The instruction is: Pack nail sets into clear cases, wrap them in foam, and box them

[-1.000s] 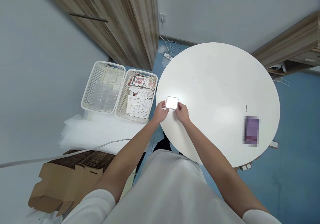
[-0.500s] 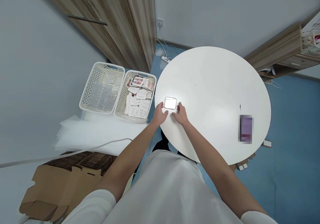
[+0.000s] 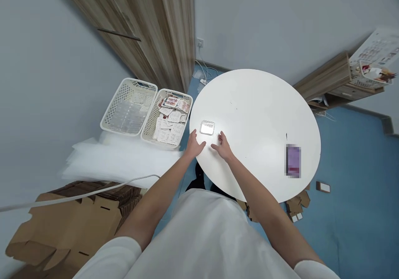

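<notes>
A small clear, flat, rounded-square case (image 3: pixel 207 128) with a bright reflective face lies on the white oval table (image 3: pixel 258 104), near its left edge. My left hand (image 3: pixel 195 145) is just below and left of the case, thumb and fingers apart, holding nothing. On the other side, below and right of the case, my right hand (image 3: pixel 222 147) hovers with its fingers curved and spread, also holding nothing. A gap shows between each hand and the case.
Left of the table stand a white basket (image 3: pixel 104 123) of clear plastic cases and another basket (image 3: pixel 146 135) full of printed cards. White foam sheets (image 3: pixel 124 158) and flattened cardboard boxes (image 3: pixel 71 225) lie below them. A blurred purple item (image 3: pixel 293 161) rests on the table's right.
My hands have drawn apart and back from the case, which stays on the table. The whole view has shifted slightly, with more of the right-hand shelf showing.
</notes>
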Demonstrator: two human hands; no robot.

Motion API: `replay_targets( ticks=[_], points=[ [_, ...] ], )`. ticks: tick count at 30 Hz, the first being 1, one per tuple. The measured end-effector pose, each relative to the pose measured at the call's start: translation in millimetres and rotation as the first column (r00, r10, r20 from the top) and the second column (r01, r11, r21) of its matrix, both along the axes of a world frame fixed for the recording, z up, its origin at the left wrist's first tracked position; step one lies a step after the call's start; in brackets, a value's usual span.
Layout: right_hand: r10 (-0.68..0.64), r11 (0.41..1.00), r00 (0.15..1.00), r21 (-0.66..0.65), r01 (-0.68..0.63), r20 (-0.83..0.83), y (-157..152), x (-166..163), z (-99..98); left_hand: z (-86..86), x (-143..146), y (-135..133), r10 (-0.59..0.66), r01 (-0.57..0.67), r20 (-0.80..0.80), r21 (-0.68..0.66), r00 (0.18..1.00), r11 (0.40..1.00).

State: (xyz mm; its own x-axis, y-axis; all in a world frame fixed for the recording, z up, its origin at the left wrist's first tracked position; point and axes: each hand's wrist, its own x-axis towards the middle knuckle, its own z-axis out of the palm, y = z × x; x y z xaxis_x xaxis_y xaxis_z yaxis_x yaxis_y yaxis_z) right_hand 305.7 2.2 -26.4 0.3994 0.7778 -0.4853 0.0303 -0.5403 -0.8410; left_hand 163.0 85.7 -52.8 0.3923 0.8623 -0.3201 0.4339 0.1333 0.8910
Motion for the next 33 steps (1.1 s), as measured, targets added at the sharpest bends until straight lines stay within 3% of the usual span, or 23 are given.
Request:
replay_targets(
  ticks=[6,11,16,19,23,26,29,33],
  points=[
    [-0.005,0.996,0.993,0.092,-0.006,0.119,-40,4,14.8,15.3,-26,-45,0.081,-0.079,-0.026,0.080,0.996,0.994],
    [0.150,0.977,0.981,0.132,-0.166,0.124,-79,3,21.1,29.1,-59,-107,0.108,-0.100,-0.102,0.075,0.989,0.992],
    [0.443,0.883,0.892,0.129,-0.452,0.095,-98,-17,7.4,29.5,-99,-170,0.298,-0.301,-0.178,0.010,0.938,0.954],
    [0.616,0.770,0.779,0.121,-0.627,0.118,-96,-35,2.0,26.9,-123,-190,0.416,-0.428,-0.203,-0.016,0.886,0.904],
    [0.770,0.592,0.600,0.106,-0.799,0.216,-77,-61,0.5,22.1,-147,-190,0.561,-0.574,-0.187,-0.021,0.807,0.819],
    [0.801,0.518,0.512,0.069,-0.852,0.309,-54,-88,0.5,19.0,-160,-178,0.616,-0.624,-0.136,-0.022,0.776,0.781],
    [0.829,0.438,0.409,0.013,-0.899,0.381,-28,-123,-0.7,17.9,-171,-161,0.622,-0.626,-0.086,-0.028,0.778,0.779],
    [0.833,0.351,0.250,-0.123,-0.928,0.493,1,-174,-8.2,19.6,-187,-134,0.529,-0.534,-0.151,0.007,0.835,0.845]
  ],
)
